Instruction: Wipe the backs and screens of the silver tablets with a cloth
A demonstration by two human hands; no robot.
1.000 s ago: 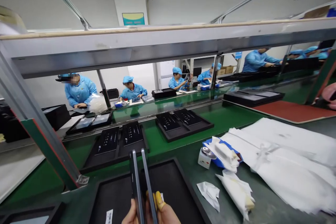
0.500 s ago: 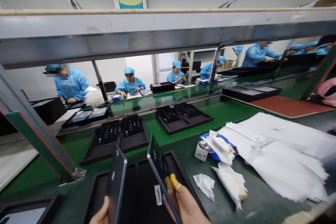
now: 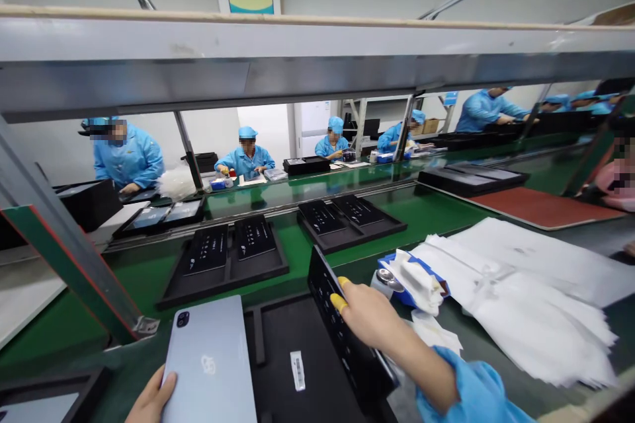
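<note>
My left hand [image 3: 153, 396] grips the left edge of a pale blue tablet [image 3: 211, 357], its back with the camera bump turned towards me. In my right hand [image 3: 364, 310], with yellow covers on the fingertips, a second tablet [image 3: 342, 337] stands steeply tilted, its dark printed front facing left. Both tablets are held over a black tray [image 3: 278, 320], on whose floor a white barcode label [image 3: 297, 370] shows. The fingers behind each tablet are hidden.
Two black trays with dark tablets, a left tray [image 3: 171, 294] and a right tray [image 3: 325, 246], sit on the green belt [image 3: 397, 192]. To the right lie a blue tissue box [image 3: 441, 277], a metal-topped bottle [image 3: 384, 281] and white sheets [image 3: 520, 304]. Co-workers in blue sit opposite.
The left tablet has turned from edge-on to show its pale back. The right tablet has moved right and up, and my right forearm and blue sleeve have come into view.
</note>
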